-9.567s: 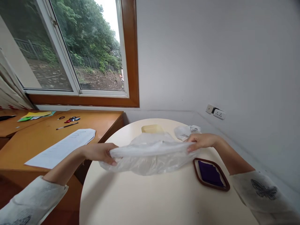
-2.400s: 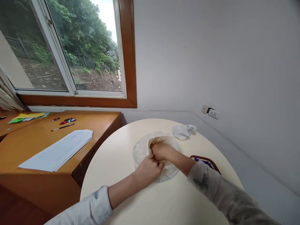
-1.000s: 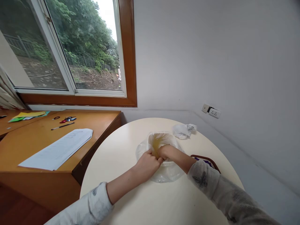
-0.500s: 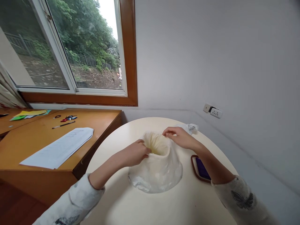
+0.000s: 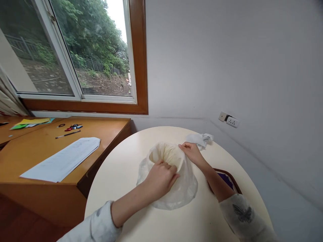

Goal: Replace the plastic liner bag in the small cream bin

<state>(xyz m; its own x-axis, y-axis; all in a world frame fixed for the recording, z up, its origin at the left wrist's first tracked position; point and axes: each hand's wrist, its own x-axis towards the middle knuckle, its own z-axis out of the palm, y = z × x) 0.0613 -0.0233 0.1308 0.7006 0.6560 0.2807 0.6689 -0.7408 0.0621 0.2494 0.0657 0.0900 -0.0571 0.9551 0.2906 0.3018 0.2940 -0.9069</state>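
Note:
A whitish, translucent plastic bag [image 5: 185,191] stands on the round table, its mouth opened into a ring and its lower part spread wide. Inside the mouth, pale yellowish folds show. My left hand [image 5: 161,178] is closed over the near side of the rim, with its fingers curled into the opening; the fingertips are partly hidden. At the right far side, my right hand [image 5: 193,154] pinches the rim of the same bag between thumb and fingers.
Behind my right hand lies a crumpled clear plastic bag [image 5: 199,138]. A brown-rimmed object with a purple middle [image 5: 226,179] is partly under my right forearm. On the wooden desk [image 5: 111,126] at left lie paper sheets [image 5: 63,159], a pen [image 5: 68,134] and scissors [image 5: 73,127].
My left hand has moved right from the rim's left side to its near side. The right hand has shifted slightly right and down along the rim, and the bag's mouth looks wider.

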